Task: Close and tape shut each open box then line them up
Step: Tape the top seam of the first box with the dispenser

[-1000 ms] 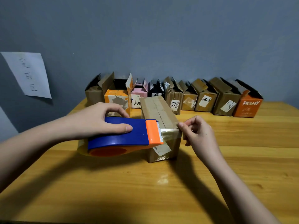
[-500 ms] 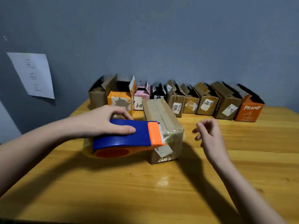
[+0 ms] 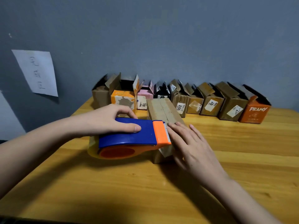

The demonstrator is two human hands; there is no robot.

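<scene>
While flaps closed, brown box (image 3: pixel 163 110) under hands; open boxes (image 3: pixel 210 101) behind.

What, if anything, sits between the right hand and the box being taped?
Nothing visible does. The right hand already lies flat on the near end of the closed brown box, just right of the tape dispenser, which the left hand grips against the box's left side.
</scene>
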